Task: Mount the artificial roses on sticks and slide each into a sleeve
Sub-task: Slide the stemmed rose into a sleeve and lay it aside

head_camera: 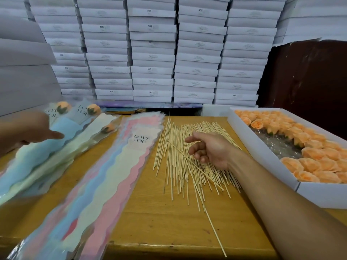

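A loose pile of thin wooden sticks [180,162] lies in the middle of the wooden table [159,222]. My right hand [208,149] hovers over the pile with fingers loosely curled and holds nothing that I can see. Peach artificial roses [309,145] fill a white box [262,166] at the right. A stack of pastel "LOVE YOU" sleeves [116,175] lies left of the sticks. Further left, finished sleeves with roses inside [62,136] lie in a heap. My left hand [35,130], blurred, reaches over that heap with its fingers extended.
Tall stacks of flat white cartons [152,53] form a wall behind the table. A dark brown panel [308,81] stands at the back right. One long stick [216,233] juts toward the table's front edge.
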Motion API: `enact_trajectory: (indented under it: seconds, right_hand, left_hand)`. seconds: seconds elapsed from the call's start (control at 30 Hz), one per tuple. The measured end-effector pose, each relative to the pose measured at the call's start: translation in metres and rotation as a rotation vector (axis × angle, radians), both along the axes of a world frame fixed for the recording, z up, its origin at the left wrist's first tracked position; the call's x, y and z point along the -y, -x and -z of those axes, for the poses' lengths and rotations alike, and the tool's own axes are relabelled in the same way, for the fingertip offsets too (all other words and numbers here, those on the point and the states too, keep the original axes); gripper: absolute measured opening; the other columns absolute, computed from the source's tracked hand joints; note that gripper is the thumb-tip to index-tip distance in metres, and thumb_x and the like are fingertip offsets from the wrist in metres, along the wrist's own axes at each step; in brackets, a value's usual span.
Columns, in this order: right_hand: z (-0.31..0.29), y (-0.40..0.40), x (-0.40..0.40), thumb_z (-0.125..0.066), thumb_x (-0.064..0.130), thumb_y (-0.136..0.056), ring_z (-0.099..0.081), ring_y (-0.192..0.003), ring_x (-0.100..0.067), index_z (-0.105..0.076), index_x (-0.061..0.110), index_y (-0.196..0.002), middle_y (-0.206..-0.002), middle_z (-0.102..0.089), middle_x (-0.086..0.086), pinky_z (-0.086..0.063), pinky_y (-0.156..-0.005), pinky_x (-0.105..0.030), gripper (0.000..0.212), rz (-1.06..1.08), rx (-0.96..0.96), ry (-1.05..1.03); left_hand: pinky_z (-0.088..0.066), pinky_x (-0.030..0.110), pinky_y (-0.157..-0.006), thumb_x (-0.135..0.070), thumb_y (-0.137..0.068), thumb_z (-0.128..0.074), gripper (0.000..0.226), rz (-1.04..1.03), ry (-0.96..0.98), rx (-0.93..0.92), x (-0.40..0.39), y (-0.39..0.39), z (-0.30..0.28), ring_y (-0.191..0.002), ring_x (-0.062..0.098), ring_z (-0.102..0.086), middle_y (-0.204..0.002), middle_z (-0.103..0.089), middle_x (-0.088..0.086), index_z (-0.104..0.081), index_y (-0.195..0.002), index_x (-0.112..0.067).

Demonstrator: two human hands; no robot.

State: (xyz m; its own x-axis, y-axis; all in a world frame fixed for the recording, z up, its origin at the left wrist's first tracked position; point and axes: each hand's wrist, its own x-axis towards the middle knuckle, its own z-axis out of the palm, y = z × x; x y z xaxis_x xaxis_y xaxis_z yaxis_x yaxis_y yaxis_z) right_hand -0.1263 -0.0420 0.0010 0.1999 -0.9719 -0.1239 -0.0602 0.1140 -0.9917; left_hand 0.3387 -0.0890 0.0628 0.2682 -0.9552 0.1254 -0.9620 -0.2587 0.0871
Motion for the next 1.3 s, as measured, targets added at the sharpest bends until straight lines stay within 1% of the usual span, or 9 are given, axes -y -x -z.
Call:
enact_trajectory:
  seconds: [0.07,0.1,0.2,0.37,0.53,0.73,0.93,1.07,1.3]
  right_hand:
    - [0.0,0.0,-0.001,-0.05,0.03,-0.105,-0.06,-0.055,-0.015,-0.067,0.005,-0.113,-0.074,-0.07,-0.009,-0.043,-0.043,-0.024,0.031,0.004,-0.022,0.009]
    - [0.0,0.0,-0.001,-0.051,0.029,-0.105,-0.06,-0.056,-0.015,-0.067,0.005,-0.113,-0.074,-0.07,-0.009,-0.043,-0.043,-0.024,0.029,0.009,-0.03,0.012]
    - [0.0,0.0,-0.001,-0.052,0.027,-0.104,-0.062,-0.058,-0.015,-0.067,0.005,-0.111,-0.075,-0.071,-0.008,-0.043,-0.044,-0.024,0.027,0.017,-0.054,0.02]
    - [-0.002,0.001,-0.001,-0.054,0.025,-0.103,-0.062,-0.057,-0.014,-0.068,0.006,-0.109,-0.074,-0.072,-0.007,-0.043,-0.045,-0.024,0.025,0.028,-0.046,0.026]
    - [-0.001,0.003,0.001,-0.054,0.021,-0.103,-0.061,-0.054,-0.013,-0.069,0.006,-0.107,-0.071,-0.071,-0.007,-0.043,-0.044,-0.024,0.021,0.077,-0.059,0.075]
    - [0.003,0.003,0.004,-0.054,0.018,-0.102,-0.06,-0.051,-0.011,-0.071,0.009,-0.102,-0.067,-0.071,-0.005,-0.042,-0.042,-0.022,0.019,0.15,-0.142,0.19]
    - [0.009,0.002,0.008,-0.055,0.021,-0.102,-0.061,-0.05,-0.01,-0.071,0.014,-0.099,-0.063,-0.071,-0.001,-0.044,-0.042,-0.02,0.017,0.198,-0.328,0.291]
    - [0.011,0.001,0.01,-0.058,0.022,-0.101,-0.065,-0.051,-0.011,-0.07,0.017,-0.097,-0.063,-0.072,-0.001,-0.047,-0.05,-0.023,0.014,0.206,-0.46,0.342]
    - [0.009,0.004,0.011,-0.059,0.025,-0.101,-0.067,-0.05,-0.011,-0.07,0.021,-0.094,-0.065,-0.073,-0.001,-0.052,-0.057,-0.028,0.014,0.224,-0.541,0.4]
  left_hand:
    - [-0.049,0.031,-0.051,-0.045,-0.089,-0.07,0.056,0.003,-0.01,0.092,-0.01,0.034,-0.007,-0.044,0.026,-0.058,-0.05,-0.059,0.011,-0.061,-0.059,0.001]
    - [-0.044,0.027,-0.048,-0.05,-0.09,-0.065,0.057,0.039,-0.007,0.12,-0.011,0.058,-0.008,-0.042,0.022,-0.058,-0.049,-0.06,0.008,-0.061,-0.06,-0.002]
    - [-0.04,0.029,-0.053,-0.053,-0.092,-0.061,0.059,0.208,0.039,0.097,-0.01,0.122,-0.002,-0.054,0.023,-0.057,-0.059,-0.06,0.01,-0.058,-0.058,-0.005]
    - [-0.056,0.027,-0.055,-0.045,-0.092,-0.064,0.044,0.405,0.052,-0.163,-0.012,0.221,0.02,-0.051,0.019,-0.067,-0.059,-0.069,0.007,-0.069,-0.07,-0.006]
    - [-0.06,0.04,-0.067,-0.041,-0.09,-0.071,0.037,0.417,0.054,-0.431,-0.016,0.288,0.04,-0.057,0.025,-0.062,-0.067,-0.066,0.009,-0.064,-0.075,-0.007]
    - [-0.058,0.041,-0.071,-0.036,-0.088,-0.07,0.029,0.401,0.143,-0.645,-0.021,0.313,0.063,-0.069,0.026,-0.065,-0.07,-0.065,0.005,-0.06,-0.069,-0.015]
    - [-0.034,0.027,-0.051,-0.033,-0.091,-0.065,0.03,0.43,0.316,-0.698,-0.028,0.321,0.076,-0.059,0.01,-0.051,-0.062,-0.055,-0.006,-0.052,-0.067,-0.021]
    - [-0.043,0.031,-0.059,-0.035,-0.095,-0.061,0.023,0.461,0.336,-0.66,-0.034,0.322,0.089,-0.068,0.015,-0.056,-0.072,-0.06,-0.005,-0.055,-0.077,-0.023]
    - [-0.043,0.03,-0.058,-0.035,-0.096,-0.061,0.02,0.549,0.394,-0.667,-0.033,0.321,0.087,-0.065,0.01,-0.053,-0.07,-0.058,-0.008,-0.058,-0.08,-0.022]
